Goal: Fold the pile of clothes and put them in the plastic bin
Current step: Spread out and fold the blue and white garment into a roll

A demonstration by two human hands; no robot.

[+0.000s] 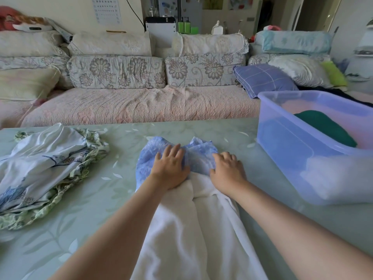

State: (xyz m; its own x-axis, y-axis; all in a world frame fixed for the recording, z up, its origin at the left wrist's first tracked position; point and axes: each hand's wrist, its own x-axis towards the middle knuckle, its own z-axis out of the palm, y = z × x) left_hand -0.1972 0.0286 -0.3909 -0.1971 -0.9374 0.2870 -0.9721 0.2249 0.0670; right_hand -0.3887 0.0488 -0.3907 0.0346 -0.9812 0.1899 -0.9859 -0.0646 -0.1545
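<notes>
Head view: task partway, blue-white garment (193,219) mid-fold on table (125,150).
Left hand (170,168) flat on it; right hand (228,172) bent-fingered, grip unclear; green item (327,126) in plastic bin (282,154); floral pile (46,162) waits unfolded.

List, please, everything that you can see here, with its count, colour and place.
table: one, pale green with leaf pattern, foreground
garment: one, blue and white, middle of the table
pile of clothes: one, white and green floral, table's left
plastic bin: one, translucent bluish, table's right
cloth: one, dark green, inside the plastic bin
sofa: one, floral with pink cover, behind the table
pillow: one, purple checked, sofa's right
left hand: one, flat on the garment
right hand: one, fingers bent on the garment, grip unclear
</notes>
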